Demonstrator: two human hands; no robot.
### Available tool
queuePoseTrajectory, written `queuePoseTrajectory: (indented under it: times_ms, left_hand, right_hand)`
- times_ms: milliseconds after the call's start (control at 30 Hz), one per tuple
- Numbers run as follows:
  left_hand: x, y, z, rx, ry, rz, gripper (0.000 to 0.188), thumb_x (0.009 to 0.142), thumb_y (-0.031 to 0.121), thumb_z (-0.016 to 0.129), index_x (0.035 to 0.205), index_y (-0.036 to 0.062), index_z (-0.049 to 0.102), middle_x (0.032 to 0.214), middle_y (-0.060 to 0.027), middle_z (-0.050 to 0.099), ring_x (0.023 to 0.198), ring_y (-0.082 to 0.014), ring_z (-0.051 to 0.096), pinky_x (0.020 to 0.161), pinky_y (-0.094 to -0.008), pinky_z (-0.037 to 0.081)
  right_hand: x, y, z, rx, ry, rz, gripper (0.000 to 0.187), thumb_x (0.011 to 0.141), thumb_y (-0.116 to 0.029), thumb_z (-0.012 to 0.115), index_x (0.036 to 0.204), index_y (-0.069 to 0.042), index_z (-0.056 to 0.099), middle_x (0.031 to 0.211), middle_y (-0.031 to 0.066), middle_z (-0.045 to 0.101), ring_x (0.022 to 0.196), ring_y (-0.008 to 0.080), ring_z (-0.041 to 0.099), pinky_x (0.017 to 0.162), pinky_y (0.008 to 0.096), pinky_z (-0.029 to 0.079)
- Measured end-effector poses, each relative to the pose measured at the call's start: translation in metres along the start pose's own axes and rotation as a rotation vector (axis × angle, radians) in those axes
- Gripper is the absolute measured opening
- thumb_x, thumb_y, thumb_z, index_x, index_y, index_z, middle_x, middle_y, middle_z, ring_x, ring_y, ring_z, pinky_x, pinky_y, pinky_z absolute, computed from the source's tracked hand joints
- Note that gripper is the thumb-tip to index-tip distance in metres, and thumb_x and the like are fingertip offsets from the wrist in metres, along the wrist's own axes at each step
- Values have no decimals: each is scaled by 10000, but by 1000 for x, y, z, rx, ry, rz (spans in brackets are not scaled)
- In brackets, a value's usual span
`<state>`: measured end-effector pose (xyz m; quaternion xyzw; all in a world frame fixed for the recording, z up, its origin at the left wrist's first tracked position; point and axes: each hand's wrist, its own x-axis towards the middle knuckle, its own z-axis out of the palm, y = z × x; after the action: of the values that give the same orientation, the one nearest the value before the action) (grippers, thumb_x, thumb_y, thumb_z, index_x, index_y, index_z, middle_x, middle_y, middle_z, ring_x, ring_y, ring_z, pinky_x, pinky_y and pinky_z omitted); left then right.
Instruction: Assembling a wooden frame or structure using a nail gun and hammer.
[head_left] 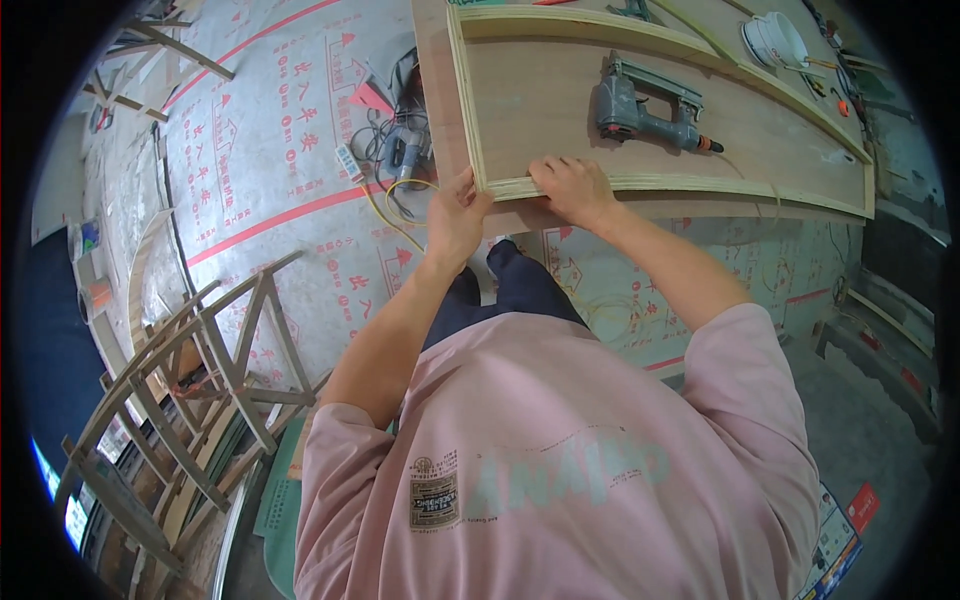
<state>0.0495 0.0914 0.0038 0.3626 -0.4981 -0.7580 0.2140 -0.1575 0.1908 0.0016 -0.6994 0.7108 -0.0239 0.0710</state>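
A long rectangular plywood frame lies on a brown board that serves as the work surface. At the frame's near left corner, my left hand pinches the end where two strips meet. My right hand has its fingers curled over the near strip, a little right of that corner. Inside the frame rests a grey and black nail gun, its orange-tipped hose fitting pointing right, apart from both hands. The undersides of my fingers are hidden.
Left of the work surface, a corded power tool and a power strip with a yellow cord lie on the covered floor. A white bucket stands at the far right. Wooden trestles occupy the left side.
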Motion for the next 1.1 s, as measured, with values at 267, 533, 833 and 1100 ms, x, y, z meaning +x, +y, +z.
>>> queuePoseTrajectory:
  times_ms: [267, 533, 833, 1100]
  left_hand:
    - [-6, 4, -2, -12, 98, -146, 460, 972, -29, 580, 1427, -93, 561, 1327, -102, 685, 1210, -156, 637, 1029, -272, 476]
    - [-66, 3, 7, 52, 416, -161, 354, 1009, 67, 606, 1334, -73, 615, 1180, -73, 706, 1080, -134, 638, 964, -283, 486]
    - [-101, 48, 67, -139, -425, -391, 467, 1026, 285, 686, 1328, -65, 617, 1169, -70, 694, 1075, -134, 623, 945, -291, 493]
    - [-147, 91, 65, -756, 64, -405, 533, 1073, 461, 569, 1425, 62, 546, 1386, -68, 616, 1316, -198, 543, 1127, -388, 402]
  right_hand:
    - [-15, 89, -68, 179, 66, 353, 449, 861, -272, 783, 1207, -64, 588, 1202, 141, 654, 1156, 379, 620, 970, 497, 488]
    - [-30, 221, -29, -65, -193, 140, 412, 918, -232, 732, 1224, -25, 550, 1201, 221, 663, 1166, 399, 632, 925, 531, 515]
    - [-53, 67, -180, -177, -184, 279, 343, 919, -236, 713, 1120, -35, 521, 984, 203, 706, 889, 425, 702, 780, 535, 537]
    - [-61, -144, -162, 134, -6, 121, 270, 890, -168, 619, 1127, -42, 584, 1016, 132, 656, 972, 303, 658, 891, 453, 486]
